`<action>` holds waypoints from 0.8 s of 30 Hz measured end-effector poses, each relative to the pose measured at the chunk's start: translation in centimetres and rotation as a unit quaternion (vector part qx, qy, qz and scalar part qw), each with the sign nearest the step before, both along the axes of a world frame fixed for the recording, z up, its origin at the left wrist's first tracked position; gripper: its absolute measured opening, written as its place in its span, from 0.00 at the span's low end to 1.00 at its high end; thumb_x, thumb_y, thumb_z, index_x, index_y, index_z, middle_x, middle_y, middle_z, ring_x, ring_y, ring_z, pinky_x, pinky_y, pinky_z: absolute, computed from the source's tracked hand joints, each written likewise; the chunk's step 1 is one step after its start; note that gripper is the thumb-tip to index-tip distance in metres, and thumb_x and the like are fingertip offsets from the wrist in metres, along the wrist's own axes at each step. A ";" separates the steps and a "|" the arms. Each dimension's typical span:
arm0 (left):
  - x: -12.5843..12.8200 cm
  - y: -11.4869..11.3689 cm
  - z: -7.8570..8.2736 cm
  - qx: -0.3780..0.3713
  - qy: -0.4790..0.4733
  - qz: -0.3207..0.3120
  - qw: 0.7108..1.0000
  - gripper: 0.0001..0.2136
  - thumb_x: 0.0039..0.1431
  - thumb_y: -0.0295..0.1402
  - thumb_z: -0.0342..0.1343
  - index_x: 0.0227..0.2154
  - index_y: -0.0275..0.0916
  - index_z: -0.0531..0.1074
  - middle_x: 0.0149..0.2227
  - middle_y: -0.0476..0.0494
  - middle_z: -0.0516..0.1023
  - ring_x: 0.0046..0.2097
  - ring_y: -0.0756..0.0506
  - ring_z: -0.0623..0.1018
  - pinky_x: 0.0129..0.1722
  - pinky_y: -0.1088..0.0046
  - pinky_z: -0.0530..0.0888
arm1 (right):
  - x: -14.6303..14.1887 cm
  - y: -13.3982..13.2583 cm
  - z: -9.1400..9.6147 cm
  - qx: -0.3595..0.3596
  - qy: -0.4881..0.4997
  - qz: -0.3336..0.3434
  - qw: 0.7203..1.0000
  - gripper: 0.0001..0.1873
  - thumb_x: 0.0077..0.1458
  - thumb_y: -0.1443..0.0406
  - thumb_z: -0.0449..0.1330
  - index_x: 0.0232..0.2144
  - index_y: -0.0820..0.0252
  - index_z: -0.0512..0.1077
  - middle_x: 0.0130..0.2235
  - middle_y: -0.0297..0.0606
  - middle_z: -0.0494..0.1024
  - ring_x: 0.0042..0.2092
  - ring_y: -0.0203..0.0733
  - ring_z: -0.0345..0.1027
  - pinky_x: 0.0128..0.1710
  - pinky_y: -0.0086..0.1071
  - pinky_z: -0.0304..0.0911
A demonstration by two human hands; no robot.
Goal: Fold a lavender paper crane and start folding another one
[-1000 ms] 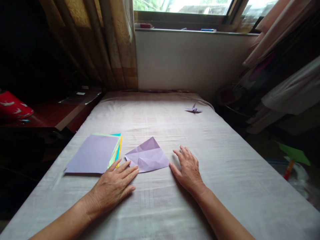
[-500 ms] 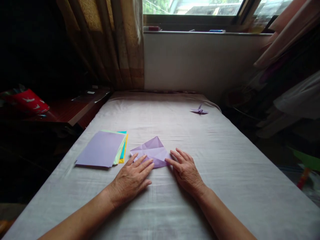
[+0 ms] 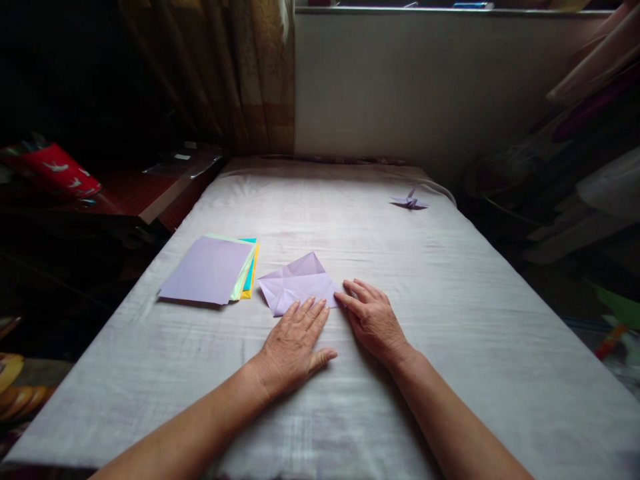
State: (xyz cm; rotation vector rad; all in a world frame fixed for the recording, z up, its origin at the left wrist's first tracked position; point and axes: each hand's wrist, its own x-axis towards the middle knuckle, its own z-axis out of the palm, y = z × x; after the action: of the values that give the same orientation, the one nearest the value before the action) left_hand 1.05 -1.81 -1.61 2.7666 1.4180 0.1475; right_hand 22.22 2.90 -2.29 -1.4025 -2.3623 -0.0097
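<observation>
A creased sheet of purple paper (image 3: 300, 283) lay at the middle of the pale cloth (image 3: 480, 320), partly folded, with one corner pointing to the far side and another to the left. A band of lighter purple crossed it below the darker far flap, and fold lines met towards its left part. The left hand (image 3: 293, 343) lay palm down at its near edge, fingers straight and close together on the paper, thumb stretched out to the right over the cloth; it gripped nothing. The right hand (image 3: 373, 317) was at the paper's right corner, its index fingertip touching there and the other fingers bent loosely; its thumb was mostly hidden, so I could not tell whether it pinched the corner.

Just left of the folded sheet sat a stack of coloured papers (image 3: 207, 270), purple on top, with pale green, blue and yellow edges showing at the right. Well apart, on the far right part of the cloth, stood a purple paper crane (image 3: 410, 201), its wings spread.

Beyond the left edge, a brown desk (image 3: 127, 200) held a red container (image 3: 60, 172) with white bird shapes and a clear plastic packet (image 3: 187, 165). A curtain (image 3: 245, 80) hung at the far left beside a bare wall (image 3: 380, 80).
</observation>
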 end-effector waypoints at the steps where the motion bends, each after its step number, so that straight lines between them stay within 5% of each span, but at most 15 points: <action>1: -0.2 0.0 0.0 -0.006 0.001 -0.003 1.000 0.34 0.67 0.54 0.36 0.65 0.34 0.56 0.67 0.39 0.58 0.68 0.39 0.57 0.66 0.57 0.54 | 0.0 0.0 0.1 -0.002 -0.001 -0.003 1.000 0.20 0.61 0.71 0.52 0.49 0.50 0.76 0.56 0.41 0.74 0.58 0.50 0.64 0.55 0.45 0.60; 6: -0.3 0.2 0.1 -0.005 -0.014 -0.016 1.000 0.34 0.66 0.54 0.39 0.66 0.35 0.54 0.67 0.37 0.58 0.68 0.40 0.56 0.66 0.57 0.51 | -0.2 -0.6 0.5 -0.003 0.011 0.014 1.000 0.24 0.60 0.72 0.51 0.56 0.53 0.70 0.59 0.42 0.71 0.60 0.48 0.61 0.58 0.45 0.56; 12: -1.1 0.2 0.1 -0.007 -0.021 -0.027 0.999 0.35 0.65 0.55 0.41 0.67 0.34 0.52 0.68 0.35 0.56 0.69 0.40 0.55 0.66 0.59 0.53 | -0.6 -1.8 1.0 -0.027 -0.013 0.035 0.999 0.17 0.63 0.66 0.53 0.52 0.50 0.74 0.58 0.38 0.73 0.61 0.51 0.61 0.59 0.48 0.53; 24: -9.4 -1.7 1.0 0.017 0.048 -0.005 0.999 0.33 0.65 0.53 0.43 0.66 0.36 0.55 0.67 0.38 0.58 0.66 0.40 0.62 0.65 0.61 0.51 | -0.6 -1.9 1.1 -0.019 -0.013 0.032 0.999 0.16 0.63 0.65 0.53 0.49 0.51 0.76 0.57 0.38 0.74 0.59 0.52 0.63 0.58 0.49 0.56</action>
State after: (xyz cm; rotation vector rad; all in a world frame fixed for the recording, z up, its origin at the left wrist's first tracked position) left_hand -8.39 -3.46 -0.63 2.8436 1.4356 0.0396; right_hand 21.61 0.98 -1.18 -1.3496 -2.4399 0.0347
